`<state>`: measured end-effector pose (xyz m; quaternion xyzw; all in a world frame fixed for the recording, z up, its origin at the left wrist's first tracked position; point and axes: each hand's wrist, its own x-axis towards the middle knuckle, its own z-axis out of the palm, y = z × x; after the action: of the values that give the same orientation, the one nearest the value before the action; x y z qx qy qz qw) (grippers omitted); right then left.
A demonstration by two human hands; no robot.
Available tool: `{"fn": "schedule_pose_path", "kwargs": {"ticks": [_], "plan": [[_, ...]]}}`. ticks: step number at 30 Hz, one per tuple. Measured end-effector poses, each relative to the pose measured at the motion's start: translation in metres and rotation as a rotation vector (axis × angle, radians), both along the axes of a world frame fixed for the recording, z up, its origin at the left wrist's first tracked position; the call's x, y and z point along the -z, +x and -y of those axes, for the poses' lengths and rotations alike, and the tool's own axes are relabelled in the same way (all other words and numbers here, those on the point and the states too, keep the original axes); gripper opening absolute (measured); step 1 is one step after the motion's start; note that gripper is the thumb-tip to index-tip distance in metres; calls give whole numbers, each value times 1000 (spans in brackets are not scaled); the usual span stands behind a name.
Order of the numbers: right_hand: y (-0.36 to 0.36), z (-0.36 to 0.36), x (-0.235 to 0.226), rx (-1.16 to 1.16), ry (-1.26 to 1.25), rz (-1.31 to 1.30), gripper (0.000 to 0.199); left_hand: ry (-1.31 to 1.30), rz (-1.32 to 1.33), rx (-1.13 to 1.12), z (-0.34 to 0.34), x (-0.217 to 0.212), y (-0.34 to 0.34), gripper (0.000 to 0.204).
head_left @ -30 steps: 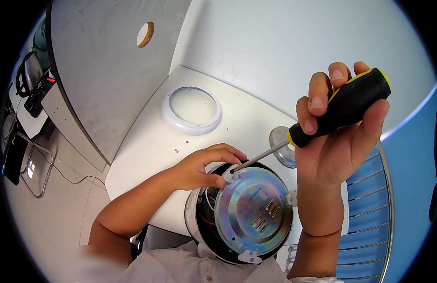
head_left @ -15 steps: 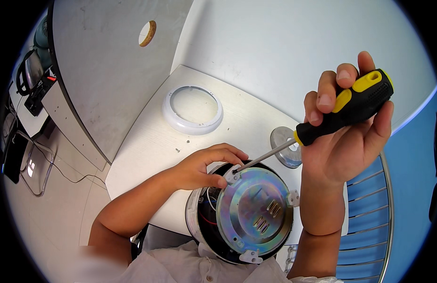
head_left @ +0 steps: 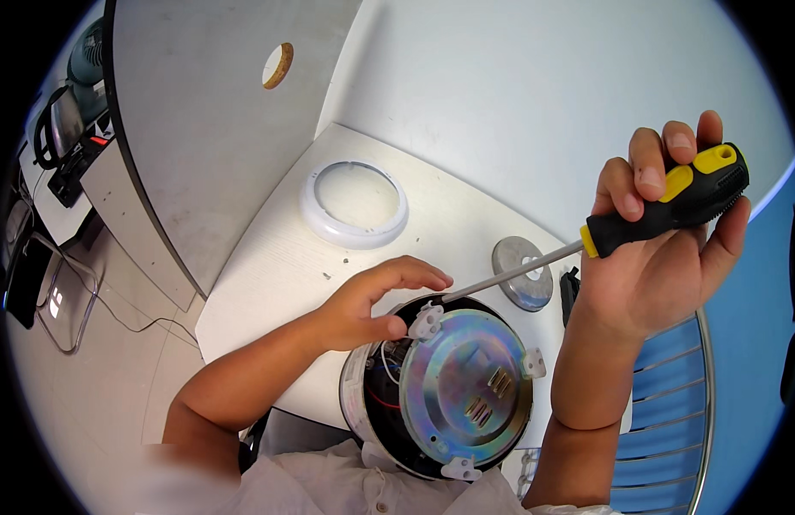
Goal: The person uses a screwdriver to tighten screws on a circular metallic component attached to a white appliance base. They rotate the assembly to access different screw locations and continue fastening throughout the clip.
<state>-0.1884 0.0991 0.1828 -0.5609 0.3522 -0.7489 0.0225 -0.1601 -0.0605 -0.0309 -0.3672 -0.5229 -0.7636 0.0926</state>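
Observation:
A round appliance base (head_left: 453,390) lies bottom-up at the table's near edge, showing an iridescent metal plate, white plastic tabs and red and white wires. My left hand (head_left: 372,300) rests on its upper left rim, thumb and fingers by a white tab (head_left: 426,322). My right hand (head_left: 664,249) grips a black-and-yellow screwdriver (head_left: 672,202). Its shaft slants down-left, and its tip meets that white tab.
A white plastic ring (head_left: 355,206) lies at the far side of the white table (head_left: 269,275). A round metal disc (head_left: 524,273) sits by the screwdriver shaft. A grey partition (head_left: 200,129) with a round hole stands left. A blue wire rack (head_left: 672,403) is at right.
My right hand has lifted and swung the screwdriver handle up and to the right, so the shaft lies flatter. The tip stays at the white tab. My left hand has barely moved.

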Motion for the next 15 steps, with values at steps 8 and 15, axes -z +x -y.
{"fn": "schedule_pose_path", "kwargs": {"ticks": [8,15], "plan": [[-5,20,12,-26,26,-82,50,-162,-143,-257,21,-10,1,19],[20,-28,-9,133,-103,-10,45,-937,342,-923,108,39,-43,8]]}}
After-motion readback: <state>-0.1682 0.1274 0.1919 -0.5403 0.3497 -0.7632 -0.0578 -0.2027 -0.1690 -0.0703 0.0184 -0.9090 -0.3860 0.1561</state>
